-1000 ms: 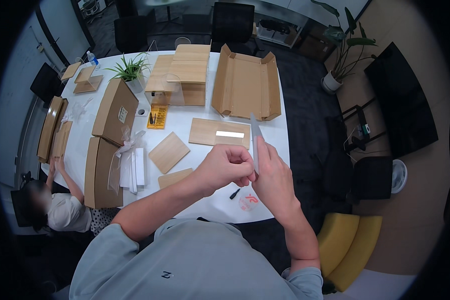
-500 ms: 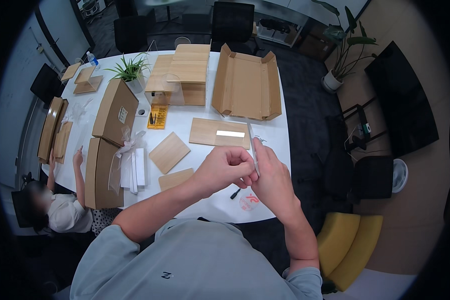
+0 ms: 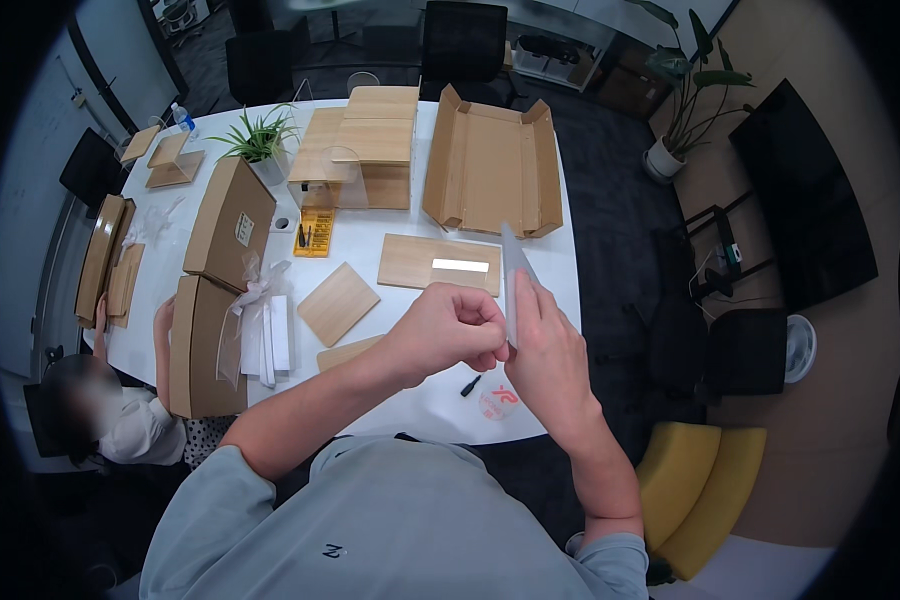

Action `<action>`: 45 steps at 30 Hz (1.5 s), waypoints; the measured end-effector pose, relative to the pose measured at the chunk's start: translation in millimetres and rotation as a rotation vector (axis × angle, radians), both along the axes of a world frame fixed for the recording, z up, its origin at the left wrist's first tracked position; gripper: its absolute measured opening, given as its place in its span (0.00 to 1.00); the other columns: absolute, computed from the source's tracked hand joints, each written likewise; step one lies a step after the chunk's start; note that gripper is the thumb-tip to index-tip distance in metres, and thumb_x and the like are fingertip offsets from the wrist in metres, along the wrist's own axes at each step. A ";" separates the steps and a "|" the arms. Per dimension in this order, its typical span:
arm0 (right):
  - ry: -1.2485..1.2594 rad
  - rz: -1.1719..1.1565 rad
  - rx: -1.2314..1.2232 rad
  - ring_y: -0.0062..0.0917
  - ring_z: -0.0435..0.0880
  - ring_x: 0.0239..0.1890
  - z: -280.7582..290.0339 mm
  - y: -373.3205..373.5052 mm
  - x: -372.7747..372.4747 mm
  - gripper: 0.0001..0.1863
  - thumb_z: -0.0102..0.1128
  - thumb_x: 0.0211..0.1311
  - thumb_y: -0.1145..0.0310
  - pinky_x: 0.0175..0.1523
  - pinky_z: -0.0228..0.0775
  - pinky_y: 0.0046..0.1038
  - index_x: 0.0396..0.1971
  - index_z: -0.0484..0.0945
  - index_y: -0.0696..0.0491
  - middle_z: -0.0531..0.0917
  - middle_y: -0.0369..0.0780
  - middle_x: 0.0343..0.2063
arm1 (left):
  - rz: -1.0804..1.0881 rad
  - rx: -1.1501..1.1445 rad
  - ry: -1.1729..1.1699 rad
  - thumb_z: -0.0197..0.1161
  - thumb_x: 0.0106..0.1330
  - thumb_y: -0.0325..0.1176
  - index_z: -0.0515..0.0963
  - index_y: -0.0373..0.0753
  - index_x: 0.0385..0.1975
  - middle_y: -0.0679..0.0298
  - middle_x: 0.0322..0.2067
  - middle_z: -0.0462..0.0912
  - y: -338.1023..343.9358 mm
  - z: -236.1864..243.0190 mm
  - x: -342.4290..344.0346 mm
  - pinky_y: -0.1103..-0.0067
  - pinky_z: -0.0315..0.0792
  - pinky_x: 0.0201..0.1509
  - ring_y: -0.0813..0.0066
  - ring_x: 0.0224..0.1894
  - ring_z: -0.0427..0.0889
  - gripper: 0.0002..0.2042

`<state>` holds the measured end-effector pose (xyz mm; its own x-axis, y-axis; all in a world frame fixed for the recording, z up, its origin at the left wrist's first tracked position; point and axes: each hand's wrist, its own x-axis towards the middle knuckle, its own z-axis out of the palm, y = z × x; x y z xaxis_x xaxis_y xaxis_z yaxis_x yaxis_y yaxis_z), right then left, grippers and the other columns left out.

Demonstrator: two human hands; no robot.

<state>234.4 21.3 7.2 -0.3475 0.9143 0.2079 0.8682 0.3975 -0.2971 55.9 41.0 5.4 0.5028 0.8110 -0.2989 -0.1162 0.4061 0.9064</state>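
In front of my chest, my right hand [image 3: 552, 365] grips a thin pale translucent panel [image 3: 513, 270], stood nearly on edge with its far corner pointing away from me. My left hand [image 3: 448, 328] is closed in a pinch at the panel's left side, close to its near end. Whatever lies between those fingertips is too small to make out. Beyond my hands lies a wooden board [image 3: 405, 262] with a white strip [image 3: 460, 266] on it. A second board [image 3: 339, 304] is left of my left hand, and a third [image 3: 346, 354] is partly behind my left forearm.
A small black screwdriver [image 3: 470, 386] lies on the white table [image 3: 420, 415]. An open cardboard box [image 3: 495, 165] and a wooden shelf unit [image 3: 380, 145] stand at the back. Upright cardboard [image 3: 205, 340] divides off the left, where a co-worker [image 3: 135, 430] sits.
The panel has turned, so more of its face shows. Both my hands have shifted slightly, the left one staying pinched. The co-worker's near hand has moved down toward the cardboard.
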 end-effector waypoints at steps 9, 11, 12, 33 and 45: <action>0.086 0.050 -0.140 0.48 0.85 0.42 -1.8 -0.2 1.4 0.42 0.68 0.44 0.81 0.44 0.80 0.40 0.64 0.62 0.66 0.78 0.55 0.50 | 0.004 -0.045 -0.117 0.63 0.66 0.31 0.77 0.38 0.29 0.62 0.27 0.84 -5.2 -4.0 2.4 0.81 0.78 0.36 0.80 0.27 0.82 0.06; 0.121 0.067 -0.169 0.47 0.86 0.41 -3.4 0.0 2.5 0.42 0.68 0.45 0.80 0.43 0.80 0.40 0.64 0.62 0.66 0.78 0.55 0.50 | 0.007 -0.044 -0.126 0.63 0.66 0.32 0.77 0.38 0.29 0.62 0.27 0.84 -6.2 -3.6 2.4 0.81 0.79 0.36 0.79 0.27 0.82 0.06; 0.125 0.069 -0.164 0.47 0.86 0.41 -4.6 0.0 2.8 0.42 0.69 0.45 0.80 0.43 0.80 0.40 0.64 0.62 0.66 0.78 0.55 0.50 | 0.008 -0.035 -0.120 0.63 0.66 0.33 0.77 0.38 0.30 0.62 0.28 0.85 -6.5 -3.4 2.5 0.81 0.79 0.36 0.80 0.28 0.82 0.07; 0.162 0.067 -0.161 0.47 0.85 0.41 -6.7 -0.5 2.2 0.40 0.66 0.46 0.82 0.43 0.80 0.40 0.64 0.63 0.65 0.78 0.55 0.49 | 0.048 0.017 -0.101 0.62 0.66 0.31 0.78 0.36 0.30 0.62 0.27 0.84 -8.3 -6.1 5.1 0.82 0.78 0.36 0.80 0.28 0.82 0.05; 0.261 0.098 -0.188 0.48 0.85 0.42 -10.4 -0.1 3.9 0.38 0.65 0.48 0.81 0.44 0.80 0.41 0.64 0.63 0.64 0.79 0.55 0.47 | 0.034 0.072 -0.039 0.61 0.69 0.34 0.78 0.35 0.33 0.61 0.29 0.86 -9.9 -5.1 5.2 0.82 0.79 0.37 0.80 0.29 0.83 0.08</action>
